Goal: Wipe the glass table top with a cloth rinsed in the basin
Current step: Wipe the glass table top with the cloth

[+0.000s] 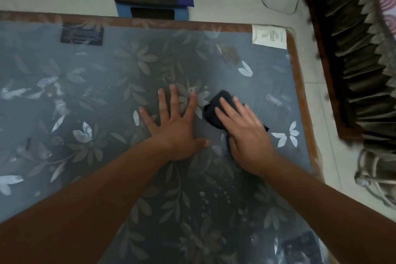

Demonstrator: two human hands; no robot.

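Pressing dark cloth with straight fingers, right hand lies beside splayed left hand — corner label unreadable.

No writing here is legible. The white card under the glass table top bears small print, as does the dark card, but both are too blurred to read.

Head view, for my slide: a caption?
Right hand presses dark cloth on glass table; left hand lies flat beside it.
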